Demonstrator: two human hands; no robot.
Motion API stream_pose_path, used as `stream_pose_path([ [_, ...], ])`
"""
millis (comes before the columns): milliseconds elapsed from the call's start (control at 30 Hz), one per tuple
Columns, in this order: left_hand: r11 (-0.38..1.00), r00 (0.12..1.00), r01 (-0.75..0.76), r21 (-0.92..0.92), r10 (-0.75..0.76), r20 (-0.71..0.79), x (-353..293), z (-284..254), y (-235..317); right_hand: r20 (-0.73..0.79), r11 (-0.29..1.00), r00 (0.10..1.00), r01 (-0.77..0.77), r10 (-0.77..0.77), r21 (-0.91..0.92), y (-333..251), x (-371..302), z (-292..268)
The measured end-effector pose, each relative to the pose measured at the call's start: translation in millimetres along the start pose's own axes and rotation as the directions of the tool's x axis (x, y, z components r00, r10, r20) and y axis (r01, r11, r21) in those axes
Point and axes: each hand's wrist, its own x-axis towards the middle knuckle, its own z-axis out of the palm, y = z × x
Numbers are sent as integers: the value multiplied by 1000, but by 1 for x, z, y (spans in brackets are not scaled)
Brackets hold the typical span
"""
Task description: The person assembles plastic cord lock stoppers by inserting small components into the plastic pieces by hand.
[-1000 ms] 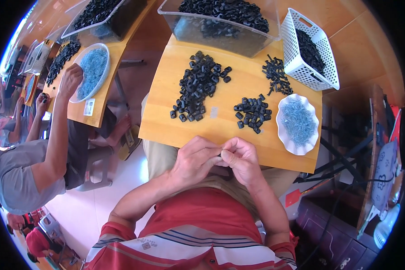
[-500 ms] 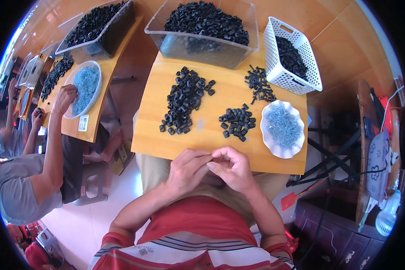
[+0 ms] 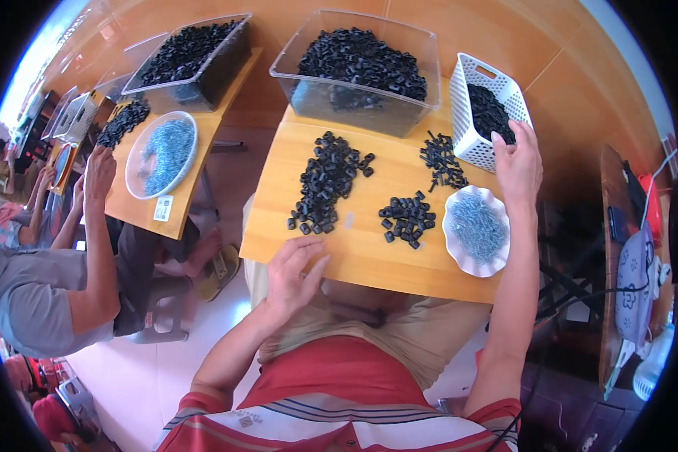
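My left hand is at the table's near edge, fingers stretched forward and thumb apart, with nothing visible in it. Just beyond it lies a spread pile of small black plastic parts. My right hand reaches to the near end of a white perforated basket holding black parts. Its thumb and fingers are apart over the rim, and I see nothing held. Below that wrist sits a white scalloped dish of small silvery-blue metal pieces.
A clear plastic bin of black parts stands at the back. Thin black pieces and a smaller cluster of black parts lie on the table. Left, a co-worker sits at another table with a bin and dish.
My hands, together at the table's near edge before, are now apart. The right reached forward and right to the white basket; the left shifted slightly left. The co-worker's hand left the dish.
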Motion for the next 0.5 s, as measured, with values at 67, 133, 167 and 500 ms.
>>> stream_pose_path([
  [67,997,997,18,77,-12,-72,7,-12,-10,49,995,998,24,-29,92,-10,-16,7],
  [133,987,994,68,143,-55,-89,14,-24,-26,109,966,990,63,-92,249,-25,-43,12],
  [167,975,991,107,194,-88,-104,19,-28,-32,112,964,989,59,-91,258,-35,-55,13],
  [500,963,974,199,180,-215,71,47,-36,-47,396,803,916,-189,-63,566,-61,-119,5],
])
